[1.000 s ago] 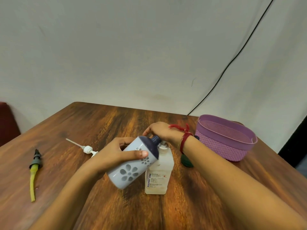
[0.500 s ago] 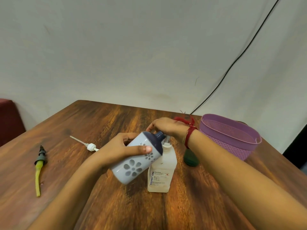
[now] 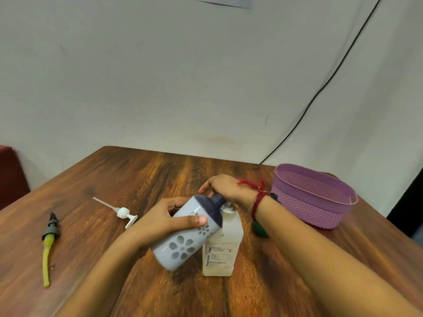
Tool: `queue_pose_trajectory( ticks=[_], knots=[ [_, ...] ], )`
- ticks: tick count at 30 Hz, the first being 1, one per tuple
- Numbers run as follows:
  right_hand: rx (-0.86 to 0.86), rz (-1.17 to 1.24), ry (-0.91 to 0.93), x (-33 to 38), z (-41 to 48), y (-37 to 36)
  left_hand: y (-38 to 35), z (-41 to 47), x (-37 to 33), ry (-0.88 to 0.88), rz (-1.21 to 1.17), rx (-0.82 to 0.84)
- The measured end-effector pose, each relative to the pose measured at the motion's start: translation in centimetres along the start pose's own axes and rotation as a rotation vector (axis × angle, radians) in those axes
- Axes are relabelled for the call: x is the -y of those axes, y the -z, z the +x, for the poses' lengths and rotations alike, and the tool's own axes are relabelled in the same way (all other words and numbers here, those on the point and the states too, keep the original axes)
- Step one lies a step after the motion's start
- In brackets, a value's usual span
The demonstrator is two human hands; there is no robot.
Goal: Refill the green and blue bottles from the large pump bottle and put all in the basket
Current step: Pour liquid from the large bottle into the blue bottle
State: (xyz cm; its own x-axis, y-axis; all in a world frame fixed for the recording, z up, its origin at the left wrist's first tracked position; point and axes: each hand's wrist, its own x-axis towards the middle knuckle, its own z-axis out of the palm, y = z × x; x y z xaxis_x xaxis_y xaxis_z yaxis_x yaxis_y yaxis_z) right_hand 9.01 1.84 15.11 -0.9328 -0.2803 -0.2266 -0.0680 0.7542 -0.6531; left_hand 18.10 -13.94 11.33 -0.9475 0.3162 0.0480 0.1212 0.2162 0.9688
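My left hand (image 3: 164, 221) grips the pale blue bottle (image 3: 183, 245) with flower marks and tilts it, dark neck up and to the right. My right hand (image 3: 220, 186) is closed over the tip of that dark neck. Right behind it stands the large clear bottle (image 3: 223, 245), white mouth bare, its pump off. The green bottle (image 3: 259, 231) lies mostly hidden behind my right wrist. The purple basket (image 3: 320, 209) stands at the right with nothing visible inside.
A white pump head with its tube (image 3: 123, 212) lies on the wooden table (image 3: 148, 175) to the left. Farther left lies a dark sprayer top with a yellow-green tube (image 3: 50, 232). A black cable (image 3: 320, 92) runs down the wall.
Both hands stay on the blue bottle at nearly the same tilt. The view has shifted slightly; nothing on the table has moved.
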Motion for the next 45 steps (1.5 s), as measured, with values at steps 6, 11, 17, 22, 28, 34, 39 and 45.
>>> queue_pose_trajectory(
  ticks=[6,11,17,22,28,34,39,45],
  knots=[
    [0.03,-0.095,0.008,0.9,-0.1,0.8,0.1,0.2,-0.3,-0.008,0.0,0.0],
    [0.035,-0.015,0.01,0.4,-0.3,0.3,0.0,0.0,-0.2,-0.003,0.006,-0.003],
    [0.059,-0.077,0.032,0.8,-0.5,1.1,0.0,0.2,-0.4,-0.01,0.008,-0.009],
    [0.051,-0.006,0.042,0.4,-0.6,0.3,-0.1,0.0,0.1,-0.007,-0.016,-0.004],
    [0.055,0.023,0.026,0.6,-0.6,0.7,-0.3,0.1,-0.3,-0.015,-0.006,-0.014],
    [0.008,-0.038,0.048,0.8,-0.4,0.8,-0.3,-0.1,-0.5,-0.019,-0.01,-0.03],
    [0.025,-0.024,0.008,0.5,0.0,0.4,-0.4,-0.2,-0.3,-0.014,-0.026,-0.027],
    [0.031,-0.093,0.018,1.0,-0.2,0.8,-0.4,-0.4,-0.5,-0.02,-0.022,-0.033]
  ],
)
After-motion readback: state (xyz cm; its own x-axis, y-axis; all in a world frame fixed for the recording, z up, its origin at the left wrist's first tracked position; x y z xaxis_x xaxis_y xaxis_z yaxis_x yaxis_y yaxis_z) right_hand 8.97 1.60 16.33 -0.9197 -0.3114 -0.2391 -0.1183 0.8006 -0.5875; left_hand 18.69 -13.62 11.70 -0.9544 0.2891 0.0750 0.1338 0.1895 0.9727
